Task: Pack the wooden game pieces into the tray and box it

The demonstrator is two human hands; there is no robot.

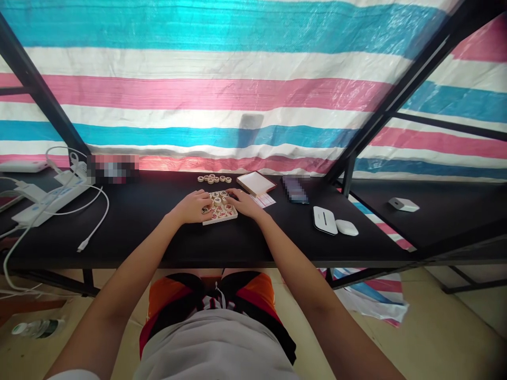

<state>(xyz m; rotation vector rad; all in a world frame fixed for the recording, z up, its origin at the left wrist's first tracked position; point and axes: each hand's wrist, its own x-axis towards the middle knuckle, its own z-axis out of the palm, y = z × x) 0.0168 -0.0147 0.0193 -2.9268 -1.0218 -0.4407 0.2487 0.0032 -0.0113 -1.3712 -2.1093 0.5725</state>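
Note:
A white box (220, 219) of round Chinese chess pieces (217, 201) lies on the black desk in front of me, between my hands. The pieces carry red or dark characters. My left hand (193, 207) is closed on the box's left side, its fingers bent over the edge and touching pieces there. From the right, my right hand (246, 205) grips the box's far right part, with a finger or thumb over the pieces. The undersides of both hands are hidden. Several loose pieces (212, 179) lie behind the box.
A box lid (256, 183) rests at the back, on a printed paper (264, 200). To its right are a phone-like blurred item (295, 190), a white device (325, 220) and an earbud case (347, 227). A power strip (51, 203) with white cables stands left. Striped sheeting (206, 95) hangs behind.

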